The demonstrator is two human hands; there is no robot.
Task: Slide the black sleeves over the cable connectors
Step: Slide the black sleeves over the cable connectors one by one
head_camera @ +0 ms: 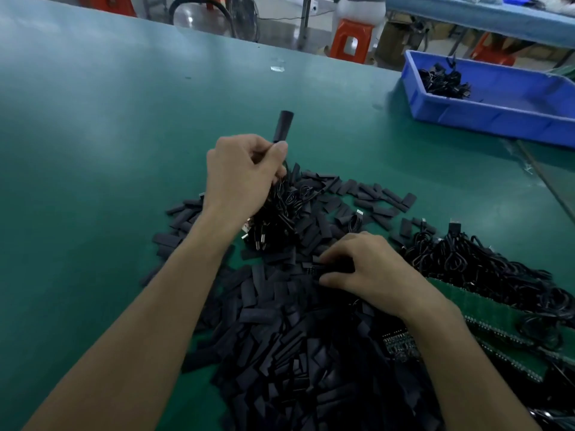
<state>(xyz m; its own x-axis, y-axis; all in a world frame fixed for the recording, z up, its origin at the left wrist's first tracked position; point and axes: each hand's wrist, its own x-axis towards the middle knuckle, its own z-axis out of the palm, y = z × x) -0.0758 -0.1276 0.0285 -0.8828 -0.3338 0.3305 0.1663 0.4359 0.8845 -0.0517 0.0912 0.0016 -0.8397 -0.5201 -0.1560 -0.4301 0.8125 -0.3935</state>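
Observation:
My left hand (241,174) is raised above the green table and grips a bunch of thin black cables (280,213). One cable end stands up out of its fist with a black sleeve (282,126) over it; bare metal connectors (258,241) hang below. My right hand (370,269) rests on the big heap of flat black sleeves (280,321), its fingers curled and pinching one sleeve (334,269) at the heap's top.
A blue bin (497,116) holding some black cables stands at the far right. A pile of coiled black cables (485,269) lies right of my right hand, over green circuit boards (485,312). Orange stools stand beyond the table's far edge.

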